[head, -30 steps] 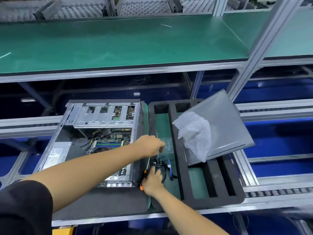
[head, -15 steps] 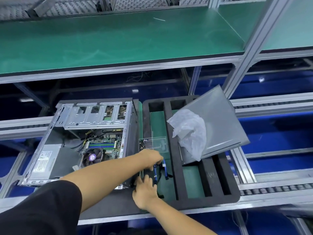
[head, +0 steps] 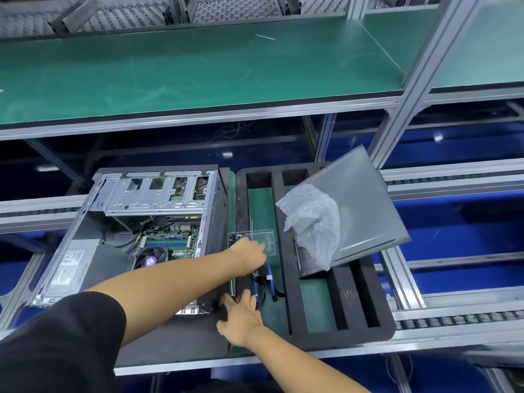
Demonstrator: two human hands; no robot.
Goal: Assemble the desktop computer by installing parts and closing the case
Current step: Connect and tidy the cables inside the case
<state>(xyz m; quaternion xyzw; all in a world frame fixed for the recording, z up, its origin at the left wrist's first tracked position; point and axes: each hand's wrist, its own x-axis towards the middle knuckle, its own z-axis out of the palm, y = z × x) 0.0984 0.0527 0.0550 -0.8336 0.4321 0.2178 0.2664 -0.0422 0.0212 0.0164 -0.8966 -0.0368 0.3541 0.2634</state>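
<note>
Shelving (head: 198, 69) with a green mat fills the upper half of the frame; below it, left of centre, the open computer case (head: 136, 239) lies on its side, motherboard (head: 170, 242) and CPU fan (head: 151, 258) exposed. Right of it sits a black foam parts tray (head: 365, 310), with the grey side panel (head: 357, 208) leaning across its upper right and a crumpled plastic bag (head: 312, 222) on that. A clear screw box (head: 265, 239) rests in the tray's left slot, blue cables (head: 269, 282) just below. The left hand (head: 248, 251), fingers curled downward, reaches over the box (whether it pinches anything is hidden). The right hand (head: 241, 319) rests relaxed on the tray's near-left corner, holding nothing. Judging by this, parts are being fetched: steady the tray, lift one item cleanly, and keep the cables from snagging.
</note>
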